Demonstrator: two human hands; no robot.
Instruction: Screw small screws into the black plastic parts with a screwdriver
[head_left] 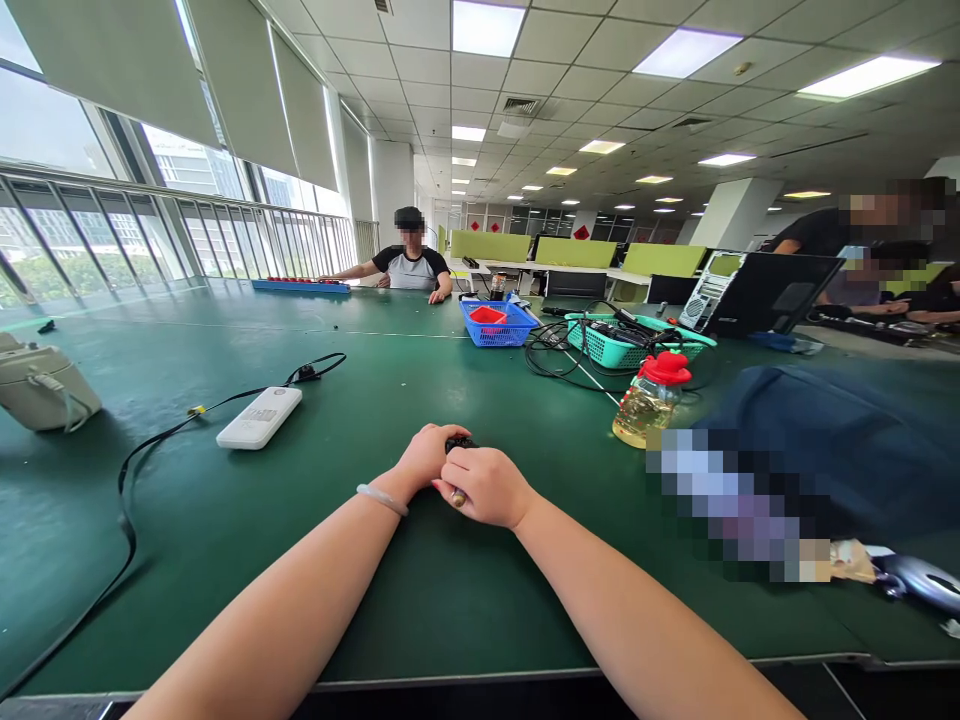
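My left hand (pixel 426 455) is closed around a small black object (pixel 459 443) just above the green tabletop (pixel 420 620). Much of that object is hidden by my fingers, so its kind does not show. Pressed up against it from the right is my right hand (pixel 491 485), curled into a fist. A rounded, yellowish-brown end of a slim handle (pixel 459 497) pokes out of the right fist; the rest of it is covered. A pale bracelet (pixel 382 498) circles my left wrist.
A white power bank (pixel 260 418) and black strap (pixel 129 490) lie left, near a cream bag (pixel 46 385). Rightward stand a red-lidded bottle (pixel 651 402), a dark blue bag (pixel 832 430), a blue basket (pixel 499 330) and a teal basket (pixel 600 348) with cables. A person (pixel 409 265) sits opposite.
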